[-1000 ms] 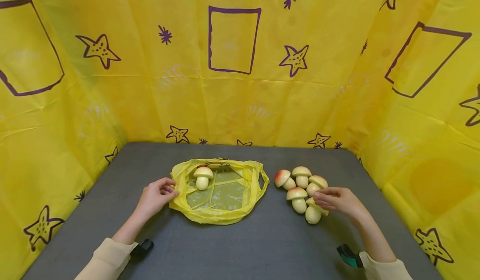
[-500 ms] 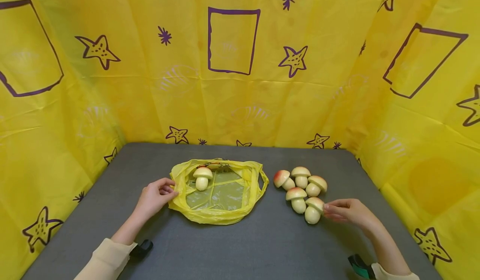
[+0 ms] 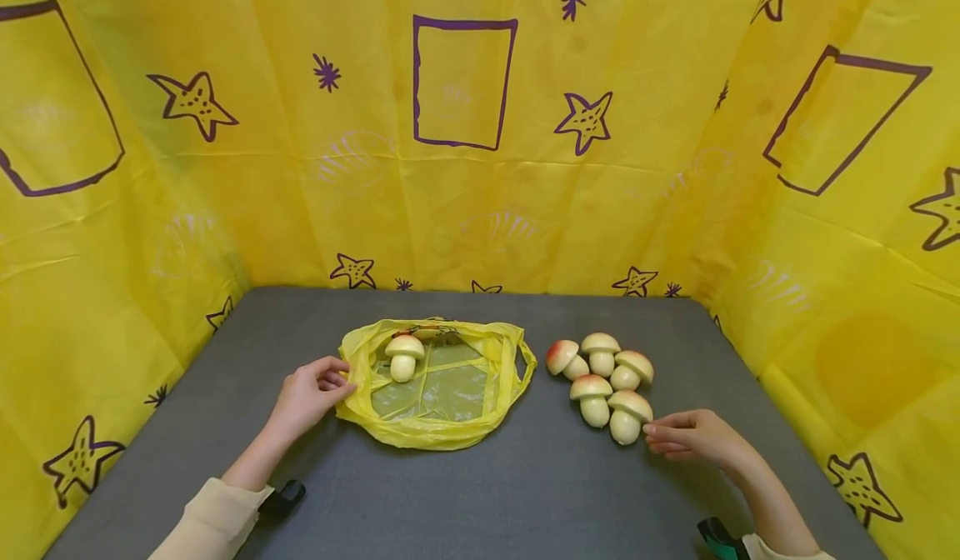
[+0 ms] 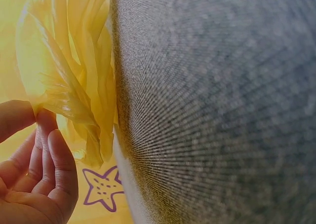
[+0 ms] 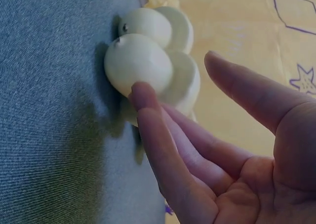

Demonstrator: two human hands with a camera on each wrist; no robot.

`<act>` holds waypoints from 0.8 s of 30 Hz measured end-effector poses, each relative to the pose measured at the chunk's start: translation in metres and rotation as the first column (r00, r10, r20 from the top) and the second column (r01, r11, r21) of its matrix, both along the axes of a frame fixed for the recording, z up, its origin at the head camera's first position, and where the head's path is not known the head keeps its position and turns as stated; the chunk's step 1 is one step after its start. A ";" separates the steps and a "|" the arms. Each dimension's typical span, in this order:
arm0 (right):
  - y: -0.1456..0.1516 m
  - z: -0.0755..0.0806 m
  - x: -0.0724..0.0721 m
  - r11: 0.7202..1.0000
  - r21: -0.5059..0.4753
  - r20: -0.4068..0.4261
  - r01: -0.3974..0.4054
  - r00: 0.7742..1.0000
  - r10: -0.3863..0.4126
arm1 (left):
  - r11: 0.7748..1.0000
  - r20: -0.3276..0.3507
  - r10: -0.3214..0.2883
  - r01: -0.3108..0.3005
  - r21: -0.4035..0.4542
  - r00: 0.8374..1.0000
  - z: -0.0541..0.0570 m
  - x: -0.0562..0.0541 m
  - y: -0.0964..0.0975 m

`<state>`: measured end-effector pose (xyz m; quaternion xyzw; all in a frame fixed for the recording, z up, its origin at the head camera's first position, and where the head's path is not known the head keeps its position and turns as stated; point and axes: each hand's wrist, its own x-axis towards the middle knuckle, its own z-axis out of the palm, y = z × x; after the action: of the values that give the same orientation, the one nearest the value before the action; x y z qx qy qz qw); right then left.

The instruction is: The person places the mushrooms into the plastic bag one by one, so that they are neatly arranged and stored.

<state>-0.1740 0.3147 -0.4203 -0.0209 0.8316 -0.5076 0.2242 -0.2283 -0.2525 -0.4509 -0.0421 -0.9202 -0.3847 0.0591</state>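
Note:
A yellow plastic bag (image 3: 431, 435) lies on the grey table with its mouth spread upward. My left hand (image 3: 306, 395) pinches the bag's left rim between thumb and finger, as the left wrist view also shows. One toy mushroom (image 3: 403, 358) is inside the bag, near its back left. Right of the bag, several more cream mushrooms with reddish caps cluster together. My right hand (image 3: 693, 437) is beside the nearest mushroom (image 3: 627, 418), fingertips close to its right side. In the right wrist view the thumb stands apart from the fingers (image 5: 158, 135), with nothing gripped between them.
Yellow cloth walls (image 3: 465, 210) with purple drawings rise behind the table and on both sides. The bag's handle loop (image 3: 527, 360) points toward the mushroom cluster. A gap of table surface (image 3: 551, 443) separates bag and mushrooms.
My right hand has drawn back from over the cluster toward the front right, uncovering the right-hand mushrooms. The left hand and the bag have stayed in place.

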 end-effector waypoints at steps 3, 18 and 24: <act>0.001 -0.002 -0.001 1.000 0.015 0.000 0.023 1.000 -0.023 | 1.000 0.005 0.002 -0.002 -0.001 1.000 0.000 0.000 0.000; 0.003 -0.023 -0.013 0.998 0.016 0.038 0.065 0.997 -0.066 | 1.000 0.013 0.012 -0.012 0.002 1.000 0.003 0.002 0.001; -0.004 -0.026 -0.017 0.992 0.069 0.041 0.109 0.993 -0.113 | 1.000 0.012 0.010 -0.010 0.006 1.000 0.004 0.002 0.001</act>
<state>-0.1906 0.3103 -0.4463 0.0444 0.8427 -0.4917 0.2150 -0.2266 -0.2514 -0.4469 -0.0352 -0.9196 -0.3873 0.0555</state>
